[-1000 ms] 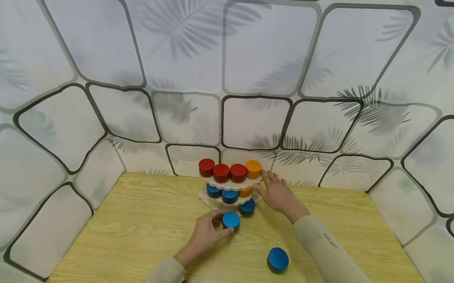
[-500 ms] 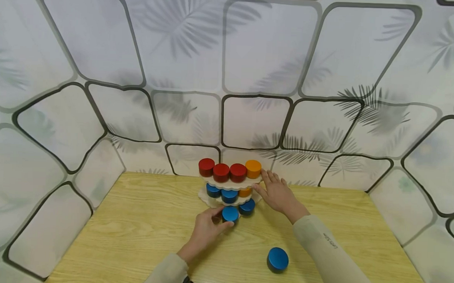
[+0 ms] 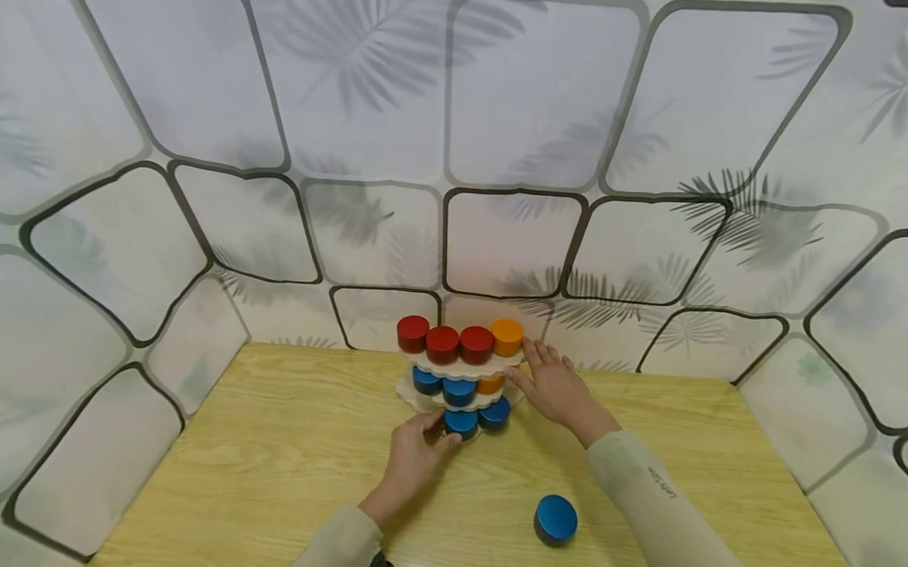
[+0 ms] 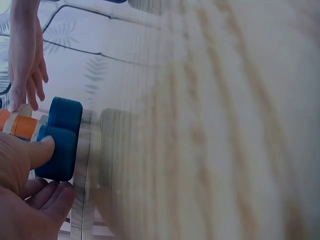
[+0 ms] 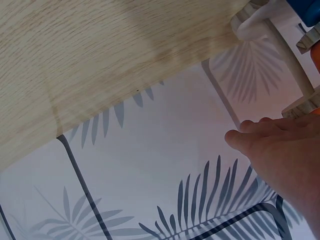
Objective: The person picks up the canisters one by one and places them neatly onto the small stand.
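Observation:
My left hand (image 3: 410,457) pinches a blue round block (image 3: 461,423) at the lowest tier of a white tiered stand (image 3: 462,371). Thumb and fingers lie on opposite sides of this block in the left wrist view, where a second blue block (image 4: 66,111) sits right against it. Straight fingers of my right hand (image 3: 559,393) rest at the right edge of the top tier. Up there stand red blocks (image 3: 443,345) and an orange block (image 3: 507,337). Between the tiers, blue blocks (image 3: 458,391) and another orange one show, partly hidden by the tier above.
A loose blue block (image 3: 555,519) stands on the wooden table (image 3: 283,461), near the right forearm. Patterned white walls (image 3: 515,244) enclose the table at the back and both sides, close behind the stand.
The left hand has moved the blue block forward, from in front of the stand onto its lowest tier, beside the other blue one. The right hand has stayed at the stand's edge.

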A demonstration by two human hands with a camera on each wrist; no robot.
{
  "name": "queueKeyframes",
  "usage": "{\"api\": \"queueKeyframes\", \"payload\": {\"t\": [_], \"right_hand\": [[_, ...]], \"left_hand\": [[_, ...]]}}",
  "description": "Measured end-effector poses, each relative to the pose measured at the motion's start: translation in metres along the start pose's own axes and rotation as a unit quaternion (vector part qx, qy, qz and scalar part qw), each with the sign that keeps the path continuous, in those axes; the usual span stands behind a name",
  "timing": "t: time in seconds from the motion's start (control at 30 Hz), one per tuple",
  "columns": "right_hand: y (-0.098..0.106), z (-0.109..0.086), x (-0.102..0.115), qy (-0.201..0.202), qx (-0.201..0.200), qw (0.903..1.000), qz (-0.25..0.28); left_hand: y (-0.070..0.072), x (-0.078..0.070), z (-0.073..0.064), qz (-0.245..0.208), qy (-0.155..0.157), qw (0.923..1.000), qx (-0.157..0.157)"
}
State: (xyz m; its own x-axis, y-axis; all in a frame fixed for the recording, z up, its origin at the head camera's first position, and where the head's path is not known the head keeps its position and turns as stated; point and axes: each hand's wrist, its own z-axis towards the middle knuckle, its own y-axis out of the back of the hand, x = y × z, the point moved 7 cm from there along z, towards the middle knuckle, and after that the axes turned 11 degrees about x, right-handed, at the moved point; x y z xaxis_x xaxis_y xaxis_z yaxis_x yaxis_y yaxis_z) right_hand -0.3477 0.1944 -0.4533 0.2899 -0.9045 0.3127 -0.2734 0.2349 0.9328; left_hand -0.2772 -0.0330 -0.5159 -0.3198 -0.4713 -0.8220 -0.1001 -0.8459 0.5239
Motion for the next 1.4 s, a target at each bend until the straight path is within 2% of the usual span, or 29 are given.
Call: {"api": "queueKeyframes", "payload": {"t": [0.17, 0.43, 0.6, 0.8, 0.9, 0.97, 1.03, 1.13, 1.23, 1.33, 1.4], "right_hand": [[0.001, 0.0, 0.001, 0.0, -0.002, 1.0, 0.001], [0.002, 0.0, 0.003, 0.003, -0.003, 1.0, -0.002], [0.002, 0.0, 0.004, 0.005, -0.007, 1.0, -0.004], [0.002, 0.0, 0.005, 0.011, -0.011, 0.9999, -0.002], [0.002, 0.0, 0.005, 0.01, -0.009, 0.9999, -0.001], [0.002, 0.0, 0.005, 0.01, -0.009, 0.9999, -0.002], [0.002, 0.0, 0.006, 0.011, -0.01, 0.9999, -0.001], [0.002, 0.0, 0.006, 0.014, -0.014, 0.9998, 0.001], [0.002, -0.001, 0.006, 0.018, -0.018, 0.9997, 0.002], [0.0, -0.002, 0.004, 0.018, -0.021, 0.9996, -0.002], [0.0, -0.003, 0.003, 0.019, -0.023, 0.9996, -0.004]], "left_hand": [[0.002, -0.001, 0.002, 0.009, 0.005, 0.9998, -0.018], [0.005, -0.005, 0.001, 0.03, -0.002, 0.9983, -0.051], [0.006, -0.004, 0.002, 0.016, 0.016, 0.998, -0.059], [0.01, 0.001, -0.002, -0.025, 0.028, 0.9972, -0.064], [0.021, 0.005, -0.005, -0.036, 0.027, 0.9949, -0.09], [0.033, 0.007, -0.005, -0.032, 0.017, 0.9919, -0.122], [0.048, 0.007, -0.003, -0.028, -0.004, 0.9879, -0.153], [0.072, 0.006, 0.004, -0.017, -0.036, 0.984, -0.174], [0.09, 0.009, 0.017, 0.014, -0.038, 0.9887, -0.145], [0.1, 0.014, 0.031, 0.061, -0.007, 0.9953, -0.075], [0.103, 0.017, 0.039, 0.09, 0.005, 0.9957, -0.023]]}}
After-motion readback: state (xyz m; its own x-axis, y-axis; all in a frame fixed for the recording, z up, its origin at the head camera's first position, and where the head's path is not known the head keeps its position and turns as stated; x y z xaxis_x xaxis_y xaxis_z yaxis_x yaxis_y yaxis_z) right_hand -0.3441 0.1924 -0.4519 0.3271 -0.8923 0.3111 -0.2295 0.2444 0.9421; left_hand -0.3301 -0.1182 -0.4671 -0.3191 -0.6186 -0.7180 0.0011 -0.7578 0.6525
